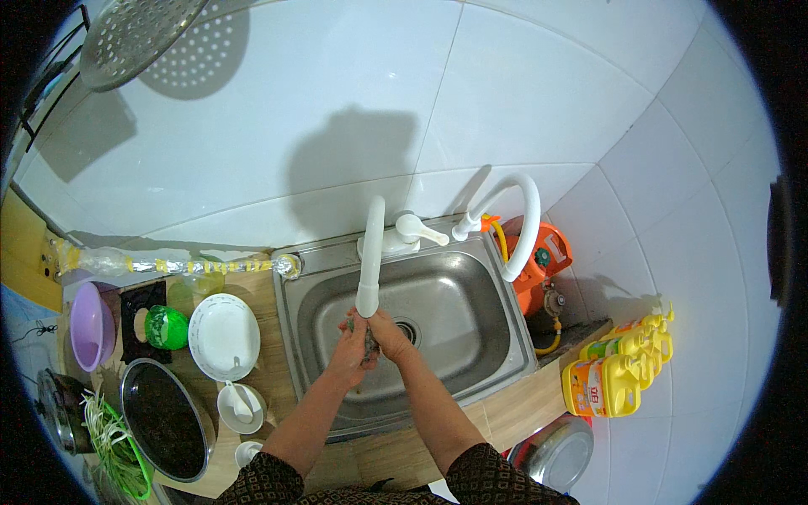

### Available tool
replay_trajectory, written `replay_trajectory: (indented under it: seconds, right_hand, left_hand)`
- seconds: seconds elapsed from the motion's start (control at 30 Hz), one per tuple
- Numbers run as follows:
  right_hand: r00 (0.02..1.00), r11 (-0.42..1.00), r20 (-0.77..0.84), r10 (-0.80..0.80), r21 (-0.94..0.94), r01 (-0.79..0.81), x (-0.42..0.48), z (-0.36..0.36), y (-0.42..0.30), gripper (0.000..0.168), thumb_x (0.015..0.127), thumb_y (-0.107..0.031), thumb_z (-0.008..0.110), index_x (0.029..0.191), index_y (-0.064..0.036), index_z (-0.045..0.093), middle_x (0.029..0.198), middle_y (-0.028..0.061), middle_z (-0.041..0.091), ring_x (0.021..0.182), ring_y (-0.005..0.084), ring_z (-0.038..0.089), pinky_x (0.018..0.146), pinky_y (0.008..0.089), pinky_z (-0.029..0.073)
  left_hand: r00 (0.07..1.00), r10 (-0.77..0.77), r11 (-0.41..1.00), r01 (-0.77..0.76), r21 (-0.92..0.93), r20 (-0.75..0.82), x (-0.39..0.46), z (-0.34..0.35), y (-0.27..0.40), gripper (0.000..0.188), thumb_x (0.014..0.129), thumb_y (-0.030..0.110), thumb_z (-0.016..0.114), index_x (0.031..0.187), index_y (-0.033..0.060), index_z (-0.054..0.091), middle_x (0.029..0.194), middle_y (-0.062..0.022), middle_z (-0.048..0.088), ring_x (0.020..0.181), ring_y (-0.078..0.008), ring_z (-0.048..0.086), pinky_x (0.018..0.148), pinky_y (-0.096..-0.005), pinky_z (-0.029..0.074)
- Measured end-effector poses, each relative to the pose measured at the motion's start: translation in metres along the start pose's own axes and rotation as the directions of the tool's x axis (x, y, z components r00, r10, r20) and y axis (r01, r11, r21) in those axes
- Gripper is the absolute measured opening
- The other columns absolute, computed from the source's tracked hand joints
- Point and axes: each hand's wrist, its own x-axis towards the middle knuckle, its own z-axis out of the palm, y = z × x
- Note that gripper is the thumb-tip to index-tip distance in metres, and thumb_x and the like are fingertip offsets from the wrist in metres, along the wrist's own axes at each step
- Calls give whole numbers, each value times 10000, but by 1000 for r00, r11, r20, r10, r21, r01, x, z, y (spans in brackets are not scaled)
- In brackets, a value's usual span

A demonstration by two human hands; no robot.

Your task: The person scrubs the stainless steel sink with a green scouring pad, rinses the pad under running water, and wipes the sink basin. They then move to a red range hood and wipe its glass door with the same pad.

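Observation:
Both my hands are together over the stainless steel sink (pixel 470 303), just below the end of a white faucet spout (pixel 372 252). My left hand (pixel 353 353) is closed around a greyish-green item (pixel 370 344), perhaps a scouring pad or cloth; its kind cannot be told. Close against it, my right hand (pixel 386 336) has its fingers partly hidden by the spout and the other hand, so its grip is unclear. The drain (pixel 409 330) shows beside my right wrist. Behind the basin stands the white faucet handle (pixel 421 230).
A second curved white spout (pixel 530 214) rises at the right, near an orange gas cylinder (pixel 552 246). Yellow detergent bottles (pixel 603 386) stand on the right. On the left counter are a white bowl (pixel 225 334), a purple basin (pixel 92 325), a dark oval pan (pixel 164 420) and green onions (pixel 117 448).

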Motion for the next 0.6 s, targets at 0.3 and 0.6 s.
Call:
replay_trajectory:
  seconds: [0.3, 0.6]
  right_hand:
    - [979, 1000, -203, 29, 14, -26, -18, 18, -15, 348, 804, -307, 424, 912, 8, 527, 847, 97, 548, 706, 178, 517, 632, 313, 436]
    - [930, 983, -354, -101, -181, 38, -3, 12, 19, 386, 839, -311, 354, 867, 19, 551, 767, 144, 578, 688, 231, 535, 662, 339, 401]
  left_hand:
    - [902, 400, 901, -355, 251, -163, 42, -15, -33, 359, 871, 340, 351, 1122, 84, 315, 919, -86, 471, 716, -162, 490, 531, -277, 415]
    - [765, 634, 674, -477, 564, -111, 36, -8, -37, 455, 887, 382, 268, 903, -23, 475, 519, -74, 478, 479, -171, 469, 466, -324, 392]
